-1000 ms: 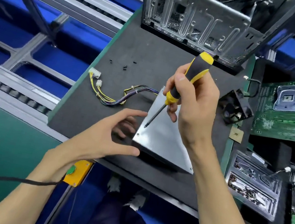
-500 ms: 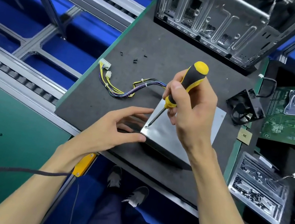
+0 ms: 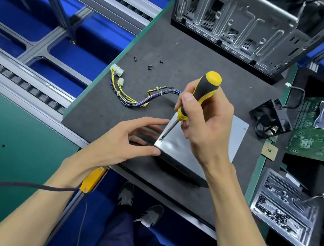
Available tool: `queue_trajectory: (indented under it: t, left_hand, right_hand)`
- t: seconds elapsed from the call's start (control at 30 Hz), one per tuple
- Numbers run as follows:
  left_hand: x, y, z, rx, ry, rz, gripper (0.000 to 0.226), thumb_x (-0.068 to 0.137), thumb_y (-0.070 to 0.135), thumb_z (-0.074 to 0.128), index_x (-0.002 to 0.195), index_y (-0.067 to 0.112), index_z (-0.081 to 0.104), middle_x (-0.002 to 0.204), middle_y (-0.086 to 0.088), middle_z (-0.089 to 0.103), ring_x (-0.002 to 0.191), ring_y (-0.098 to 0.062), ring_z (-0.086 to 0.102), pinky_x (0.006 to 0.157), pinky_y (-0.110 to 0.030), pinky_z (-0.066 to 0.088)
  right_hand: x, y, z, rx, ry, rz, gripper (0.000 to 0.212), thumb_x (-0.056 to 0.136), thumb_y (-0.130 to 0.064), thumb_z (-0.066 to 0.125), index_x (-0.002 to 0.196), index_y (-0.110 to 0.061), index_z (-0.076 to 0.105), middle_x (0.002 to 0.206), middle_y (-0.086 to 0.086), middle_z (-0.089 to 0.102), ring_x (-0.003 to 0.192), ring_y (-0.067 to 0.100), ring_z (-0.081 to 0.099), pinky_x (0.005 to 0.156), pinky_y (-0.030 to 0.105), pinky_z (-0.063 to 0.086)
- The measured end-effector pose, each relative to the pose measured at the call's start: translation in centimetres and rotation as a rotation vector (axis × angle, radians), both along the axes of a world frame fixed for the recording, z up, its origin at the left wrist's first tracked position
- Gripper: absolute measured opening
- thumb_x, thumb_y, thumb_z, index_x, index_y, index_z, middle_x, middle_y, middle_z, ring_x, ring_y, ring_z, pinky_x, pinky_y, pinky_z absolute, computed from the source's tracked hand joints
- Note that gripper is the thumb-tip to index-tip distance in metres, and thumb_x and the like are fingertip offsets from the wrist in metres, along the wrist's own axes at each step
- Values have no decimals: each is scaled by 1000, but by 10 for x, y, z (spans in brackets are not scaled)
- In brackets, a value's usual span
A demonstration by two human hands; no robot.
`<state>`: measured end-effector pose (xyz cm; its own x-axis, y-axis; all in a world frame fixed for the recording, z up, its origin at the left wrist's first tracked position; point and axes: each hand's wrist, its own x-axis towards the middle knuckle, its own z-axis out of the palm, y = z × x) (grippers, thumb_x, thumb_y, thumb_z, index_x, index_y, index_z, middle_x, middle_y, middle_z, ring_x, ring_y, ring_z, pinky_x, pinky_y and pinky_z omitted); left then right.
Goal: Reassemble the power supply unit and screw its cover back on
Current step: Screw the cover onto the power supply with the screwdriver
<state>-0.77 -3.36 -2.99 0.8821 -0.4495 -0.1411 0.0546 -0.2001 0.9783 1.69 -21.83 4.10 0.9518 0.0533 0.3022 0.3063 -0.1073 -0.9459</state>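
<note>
Head view: right hand grips screwdriver; left hand open beside unlabelled cover

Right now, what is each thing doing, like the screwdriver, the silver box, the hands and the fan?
Screwdriver: held tilted, tip in a screw at the box's near left corner.
Power supply unit: cover on, lying flat on the grey mat.
Right hand: grips the screwdriver handle.
Left hand: fingers straight, steadying the box's corner.
Wire bundle: unplugged, lying loose on the mat.
Loose screws: scattered on the mat.
Fan: out of the case, propped tilted.
Computer case: open.
</note>
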Motion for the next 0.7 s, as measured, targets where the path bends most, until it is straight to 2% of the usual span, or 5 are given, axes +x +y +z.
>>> queue_trajectory:
  t: [0.17,0.33,0.53,0.63,0.7]
  left_hand:
    - [-1,0,0,16,-9,17,59,85,22,80,137,41,58,127,7,68,122,-16,63,99,-39,55]
    - [-2,1,-1,16,17,26,56,86,19,80,135,39,60,126,2,69,120,-19,65,99,-52,54]
    - [1,8,29,94,-173,138,54,91,-16,55,122,26,66,112,3,73,108,-9,69,98,-33,55]
    - [6,6,65,-28,-339,322,20,100,9,53,115,12,66,103,-2,71,97,-11,68,87,-25,54]
    - [7,-2,92,-90,-431,344,25,101,26,52,117,9,63,105,-7,68,101,-15,66,89,-26,52]
  right_hand:
    - [-3,3,2,-51,-66,28,10,95,-25,57,86,-29,54,71,8,56,53,15,50,51,22,39]
    - [-6,7,1,-135,-113,54,33,95,-25,61,84,5,52,69,19,50,53,34,46,45,40,38]
    - [-5,9,0,-145,-134,85,29,95,-24,64,82,-1,50,67,20,46,53,34,42,44,43,35]
    - [-9,8,-1,-137,-143,91,20,95,-23,63,84,-11,52,70,17,46,58,29,41,47,41,36]
    - [-14,10,-2,-141,-145,89,19,97,-25,62,85,-12,53,73,13,48,63,27,43,53,40,37]
